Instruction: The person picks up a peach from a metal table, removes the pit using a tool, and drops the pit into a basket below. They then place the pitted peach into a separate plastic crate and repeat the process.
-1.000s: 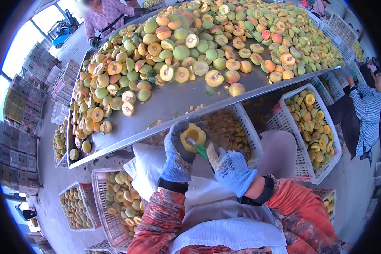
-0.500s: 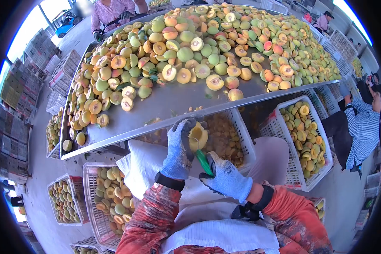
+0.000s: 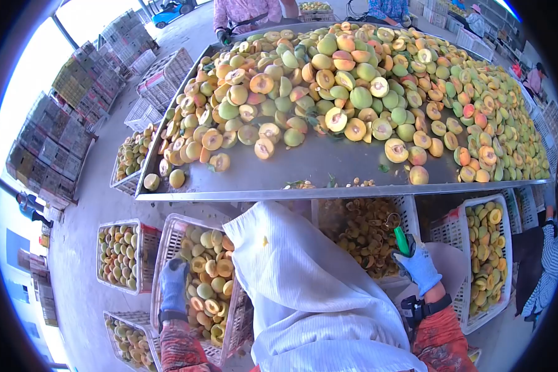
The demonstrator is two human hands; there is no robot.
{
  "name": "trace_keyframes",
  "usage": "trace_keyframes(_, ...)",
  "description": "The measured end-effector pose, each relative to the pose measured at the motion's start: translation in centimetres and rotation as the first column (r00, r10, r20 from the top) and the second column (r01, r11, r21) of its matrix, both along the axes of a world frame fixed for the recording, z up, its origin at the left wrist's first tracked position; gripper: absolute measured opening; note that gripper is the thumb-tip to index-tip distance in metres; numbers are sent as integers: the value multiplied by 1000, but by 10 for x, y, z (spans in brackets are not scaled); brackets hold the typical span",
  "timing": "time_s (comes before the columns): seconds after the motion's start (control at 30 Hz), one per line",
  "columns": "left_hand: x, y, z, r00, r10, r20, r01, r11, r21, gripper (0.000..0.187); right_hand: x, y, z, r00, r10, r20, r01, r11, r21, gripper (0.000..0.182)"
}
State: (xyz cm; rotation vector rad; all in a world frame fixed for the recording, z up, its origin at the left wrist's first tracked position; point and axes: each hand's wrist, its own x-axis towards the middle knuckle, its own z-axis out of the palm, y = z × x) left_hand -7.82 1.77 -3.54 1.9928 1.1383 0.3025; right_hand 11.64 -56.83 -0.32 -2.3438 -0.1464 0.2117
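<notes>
My left hand (image 3: 174,287), in a blue glove, is at the left side of a crate of fruit halves (image 3: 212,273); its fingers are too unclear to tell whether they are open or closed. My right hand (image 3: 420,269), also gloved, is closed around the green handle of a pitting tool (image 3: 402,242). The tool's metal loop points up over a crate of brown pits and scraps (image 3: 366,232). Beyond both hands, a metal table (image 3: 291,167) bears a large pile of halved and whole green-orange fruit (image 3: 361,97).
A white cloth (image 3: 304,273) covers my lap. Fruit crates stand at the left (image 3: 118,256) and right (image 3: 485,254). Co-workers are across the table (image 3: 248,13) and at the right edge (image 3: 547,266). Stacked crates (image 3: 59,146) line the far left.
My left hand has moved from the fruit half near the table edge down to the left crate. My right hand has moved right with the tool. The view has shifted left.
</notes>
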Motion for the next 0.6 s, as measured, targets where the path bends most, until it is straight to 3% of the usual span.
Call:
trace_keyframes(0.03, -11, 3, 9, 976, 43, -211, 5, 975, 221, 26, 3, 7, 6, 1000, 0, 1, 0, 1000, 5, 49)
trace_keyframes(0.1, 30, -10, 22, 999, -35, -30, 43, 950, 309, 30, 6, 25, 18, 999, 37, 10, -37, 999, 26, 46)
trace_keyframes(0.13, 65, -25, 28, 985, -118, 124, 87, 970, 229, 31, 10, 33, 24, 996, 48, -80, -38, 991, 125, 42)
trace_keyframes(0.2, 157, -70, 53, 936, -242, 255, 218, 969, 119, 26, 12, 39, 16, 998, 53, -26, -48, 984, 172, 39)
trace_keyframes(0.23, 200, -85, 57, 928, -185, 324, 224, 971, -86, 30, 13, 40, 14, 998, 54, -39, -46, 980, 194, 38)
trace_keyframes(0.3, 285, -78, 25, 899, -397, 183, 339, 898, 281, 42, 12, 40, 21, 996, 69, -47, -59, 981, 186, 38)
trace_keyframes(0.37, 347, -97, 23, 881, -462, 101, 413, 856, 311, 57, 8, 35, 22, 997, 51, 62, -60, 987, 146, 40)
trace_keyframes(0.43, 374, -123, 28, 852, -510, -119, 504, 739, 447, 61, 3, 29, 20, 999, -23, 40, 20, 997, 77, 44)
trace_keyframes(0.5, 385, -135, 19, 818, -562, -121, 564, 745, 355, 59, 0, 27, 24, 996, -52, -69, 48, 997, -62, 49)
trace_keyframes(0.57, 382, -145, 25, 733, -603, -316, 670, 721, 176, 56, 3, 26, 19, 993, -35, -111, 27, 997, -69, 50)
trace_keyframes(0.6, 370, -169, 66, 654, -651, -386, 690, 722, -48, 51, 7, 28, 14, 998, 65, 12, -64, 996, -60, 49)
